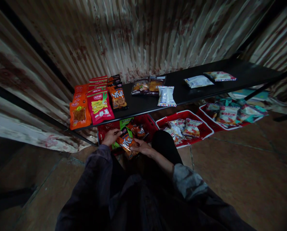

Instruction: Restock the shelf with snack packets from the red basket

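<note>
Between my two hands is an orange and black snack bag point(126, 143), held over the front edge of a red basket point(153, 123). My left hand point(111, 136) pinches the bag's upper left corner. My right hand point(142, 147) grips its right side, thumb on the front. Behind it in the basket lie more orange snack bags point(139, 130) and a green packet point(126, 122). A similar orange and black bag point(118, 97) stands on the black shelf point(140, 107) above, beside a row of pink-red packets point(100, 107) and orange packets point(79, 115).
Brown-trimmed clear packs point(148, 86) and small white bags point(166, 96) lie farther along the shelf. Two more red baskets, one with white snack bags point(191, 128) and one with teal and white bags point(228, 115), stand on the tiled floor. A pleated curtain point(138, 38) hangs behind.
</note>
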A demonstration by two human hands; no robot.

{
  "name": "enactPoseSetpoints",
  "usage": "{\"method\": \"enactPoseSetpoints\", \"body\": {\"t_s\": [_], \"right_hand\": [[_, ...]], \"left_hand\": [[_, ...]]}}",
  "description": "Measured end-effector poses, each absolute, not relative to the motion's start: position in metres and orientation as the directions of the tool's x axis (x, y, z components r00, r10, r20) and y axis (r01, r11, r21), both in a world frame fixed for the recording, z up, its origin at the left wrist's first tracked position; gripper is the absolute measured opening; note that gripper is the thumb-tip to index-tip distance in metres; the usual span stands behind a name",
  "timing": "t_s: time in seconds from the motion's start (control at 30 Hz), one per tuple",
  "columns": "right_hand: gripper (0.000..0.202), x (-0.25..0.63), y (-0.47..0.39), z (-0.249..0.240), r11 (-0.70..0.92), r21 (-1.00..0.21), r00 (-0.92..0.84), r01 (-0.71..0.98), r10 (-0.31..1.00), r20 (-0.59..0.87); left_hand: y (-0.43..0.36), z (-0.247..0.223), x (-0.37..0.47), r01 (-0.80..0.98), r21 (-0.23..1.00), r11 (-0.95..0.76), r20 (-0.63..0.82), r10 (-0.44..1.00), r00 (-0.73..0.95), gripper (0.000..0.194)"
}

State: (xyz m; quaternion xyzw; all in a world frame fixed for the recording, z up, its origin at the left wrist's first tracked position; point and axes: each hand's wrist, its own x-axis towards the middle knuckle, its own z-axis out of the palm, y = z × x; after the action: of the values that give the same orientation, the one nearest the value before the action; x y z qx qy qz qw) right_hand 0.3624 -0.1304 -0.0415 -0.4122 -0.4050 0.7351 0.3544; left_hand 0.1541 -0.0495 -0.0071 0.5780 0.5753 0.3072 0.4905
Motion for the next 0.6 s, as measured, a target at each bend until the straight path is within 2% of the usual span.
{"method": "enactPoseSetpoints", "body": {"t_s": [0.07,0.2,0.37,0.47,0.6], "right_hand": [[0.063,0.365,-0.131,-0.035,-0.401,-0.900,-0.419,-0.172,0.857,-0.302],[0.064,0.370,-0.134,-0.020,-0.368,-0.899,-0.431,-0.237,0.869,-0.242],[0.057,0.375,-0.135,0.002,-0.320,-0.903,-0.417,-0.286,0.890,-0.183],[0.054,0.377,-0.135,0.013,-0.287,-0.889,-0.345,-0.358,0.925,-0.160],[0.048,0.377,-0.139,0.023,-0.326,-0.814,-0.239,-0.482,0.942,-0.236]], "left_hand": [[-0.049,0.003,0.157,0.468,0.882,0.056,-0.152,0.974,0.169,0.022],[-0.051,0.018,0.166,0.492,0.870,0.011,-0.070,0.992,0.102,0.029],[-0.048,0.040,0.172,0.344,0.938,0.034,-0.046,0.999,0.027,0.035],[-0.043,0.057,0.170,0.269,0.962,0.057,-0.043,0.998,-0.054,0.038],[-0.036,0.078,0.165,0.137,0.989,0.049,-0.032,0.992,-0.119,0.041]]}}
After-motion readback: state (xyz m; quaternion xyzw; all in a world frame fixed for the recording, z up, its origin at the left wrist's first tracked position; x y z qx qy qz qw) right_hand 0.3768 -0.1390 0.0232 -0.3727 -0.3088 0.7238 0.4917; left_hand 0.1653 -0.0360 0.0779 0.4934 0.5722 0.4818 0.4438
